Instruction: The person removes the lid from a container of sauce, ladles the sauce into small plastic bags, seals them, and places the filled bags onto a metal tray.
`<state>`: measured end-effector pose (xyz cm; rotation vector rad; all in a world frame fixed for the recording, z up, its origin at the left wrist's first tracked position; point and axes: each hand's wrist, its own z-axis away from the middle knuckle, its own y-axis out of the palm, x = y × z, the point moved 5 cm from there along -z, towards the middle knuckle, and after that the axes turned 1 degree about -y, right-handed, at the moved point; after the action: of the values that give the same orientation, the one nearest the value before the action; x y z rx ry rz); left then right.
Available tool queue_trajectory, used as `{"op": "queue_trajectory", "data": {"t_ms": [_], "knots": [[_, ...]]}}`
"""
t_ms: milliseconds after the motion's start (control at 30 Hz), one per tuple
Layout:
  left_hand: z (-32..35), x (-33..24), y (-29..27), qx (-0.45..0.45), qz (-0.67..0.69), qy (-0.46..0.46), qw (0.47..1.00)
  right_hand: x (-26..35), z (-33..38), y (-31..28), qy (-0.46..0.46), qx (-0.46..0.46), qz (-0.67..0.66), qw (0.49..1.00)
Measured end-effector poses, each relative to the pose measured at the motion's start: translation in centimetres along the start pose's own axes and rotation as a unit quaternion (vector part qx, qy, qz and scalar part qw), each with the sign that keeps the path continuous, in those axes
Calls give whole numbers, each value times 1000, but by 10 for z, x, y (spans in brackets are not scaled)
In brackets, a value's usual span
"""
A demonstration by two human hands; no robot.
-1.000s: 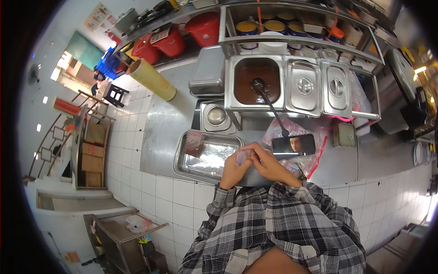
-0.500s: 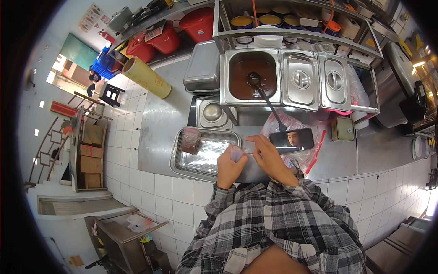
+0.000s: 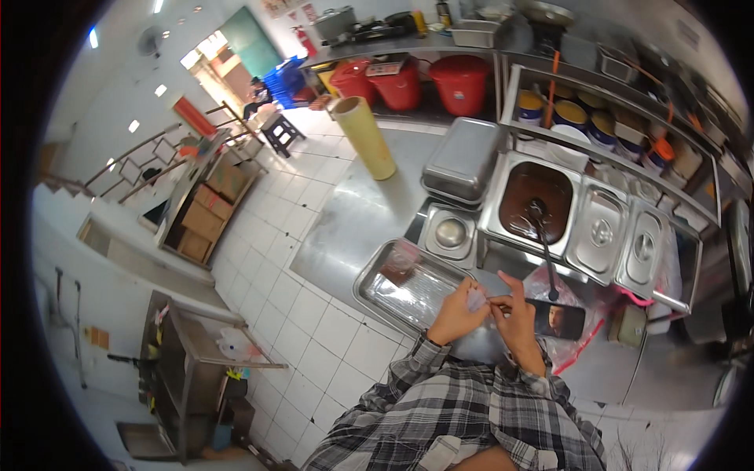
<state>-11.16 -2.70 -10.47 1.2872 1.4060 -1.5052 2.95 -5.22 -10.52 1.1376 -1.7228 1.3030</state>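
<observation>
Closed around a small clear plastic bag [image 3: 476,299], my left hand [image 3: 452,315] is held over the near edge of the steel counter. My right hand [image 3: 516,320] pinches at the bag's edge, its index finger raised. Left of my hands lies a shallow metal tray [image 3: 364,297] with a small clear bag of brown sauce [image 3: 400,263] at its far end. A phone [image 3: 567,321] showing a face rests beside my right hand, on a larger clear plastic bag [image 3: 579,350] with a red edge. Beyond it, a dark ladle [image 3: 547,255] stands in a steel pan of brown sauce [image 3: 525,192].
Two lidded steel pans [image 3: 599,233] adjoin the sauce pan. A small steel container [image 3: 451,233] and a covered metal box [image 3: 463,161] stand behind the tray. A yellow wrap roll [image 3: 365,140] stands upright at the far left. Red buckets [image 3: 458,82] sit under the back counter.
The view has turned, so the counter shows farther right and tilted. My right hand has come in against my left at the small bag, and its index finger now points up.
</observation>
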Motion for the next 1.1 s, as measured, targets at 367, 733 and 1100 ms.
{"op": "queue_trajectory", "data": {"t_ms": [367,733,1100], "knots": [[1,-20,-23,152,-68,-10,986,27,-9,-15,15,68,55,996],[-3,-41,-20,249,-192,89,945,39,2,-19,59,92,-10,994],[-10,-31,-27,60,-3,65,996,47,2,-25,20,47,66,997]]}}
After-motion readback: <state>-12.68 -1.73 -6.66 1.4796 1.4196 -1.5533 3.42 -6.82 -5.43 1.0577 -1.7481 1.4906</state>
